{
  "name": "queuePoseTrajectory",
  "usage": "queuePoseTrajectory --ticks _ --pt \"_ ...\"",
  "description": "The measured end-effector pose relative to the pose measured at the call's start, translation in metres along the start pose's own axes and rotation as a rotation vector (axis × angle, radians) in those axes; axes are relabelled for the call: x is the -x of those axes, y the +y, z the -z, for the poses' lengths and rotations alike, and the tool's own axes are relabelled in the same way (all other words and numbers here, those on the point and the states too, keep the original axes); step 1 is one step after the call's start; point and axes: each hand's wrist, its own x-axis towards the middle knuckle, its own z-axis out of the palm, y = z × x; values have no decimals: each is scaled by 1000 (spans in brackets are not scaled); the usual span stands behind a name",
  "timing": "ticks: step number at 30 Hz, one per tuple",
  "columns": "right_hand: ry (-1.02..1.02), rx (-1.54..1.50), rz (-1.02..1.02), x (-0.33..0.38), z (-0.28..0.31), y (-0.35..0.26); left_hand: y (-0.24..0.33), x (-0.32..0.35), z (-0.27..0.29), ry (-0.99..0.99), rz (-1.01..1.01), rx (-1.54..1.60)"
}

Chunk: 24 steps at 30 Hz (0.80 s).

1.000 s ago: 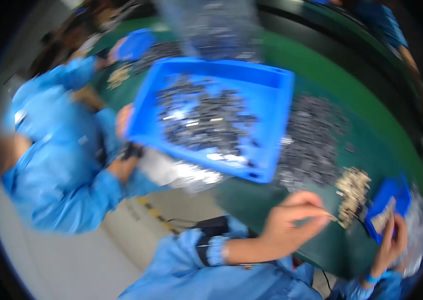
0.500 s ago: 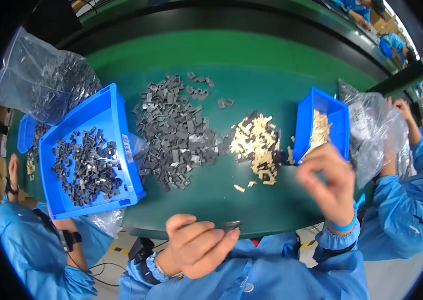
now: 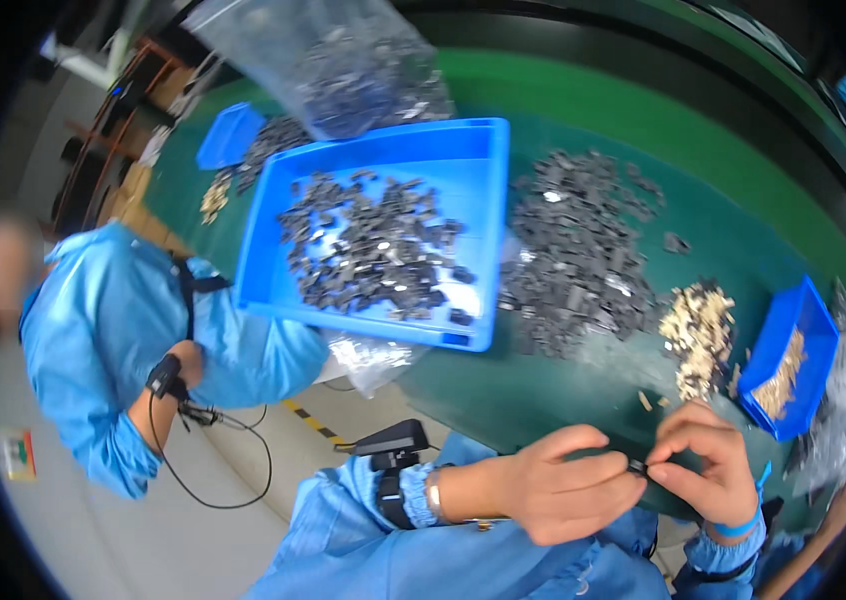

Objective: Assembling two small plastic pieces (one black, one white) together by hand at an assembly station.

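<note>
Both hands, left (image 3: 563,485) and right (image 3: 708,470), pinch one small dark part (image 3: 637,466) at lower right, while a large dark pile (image 3: 578,255) remains unprocessed on the counter (image 3: 743,200).

Table: long green work surface (image 3: 583,110) with a dark raised rim along its far edge
Floor: pale grey (image 3: 93,530), yellow line (image 3: 305,415) beneath table edge
Furniture: brown wooden frames (image 3: 93,165) at far left
Light: bright, even

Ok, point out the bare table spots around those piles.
Bare green table lies beyond the dark parts pile, and a narrower strip lies between that pile and the hands. It is crowded around the pale parts pile and the small blue bin.
</note>
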Motion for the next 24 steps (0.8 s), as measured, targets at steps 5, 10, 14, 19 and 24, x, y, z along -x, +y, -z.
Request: queuePoseTrajectory --ticks 5,10,14,19,24 --pt "102 -27 -164 0 -5 0 3 3 0 46 -4 -13" --pt "289 -29 -130 -4 -7 2 2 3 11 3 -8 -31" --pt "265 -102 -58 -14 -7 -1 0 8 19 -65 23 -179" --pt "107 -236 -41 -6 -3 13 -6 6 14 -130 -26 -142" --pt "-54 -261 -92 -8 -6 5 -2 6 20 -191 -29 -173"
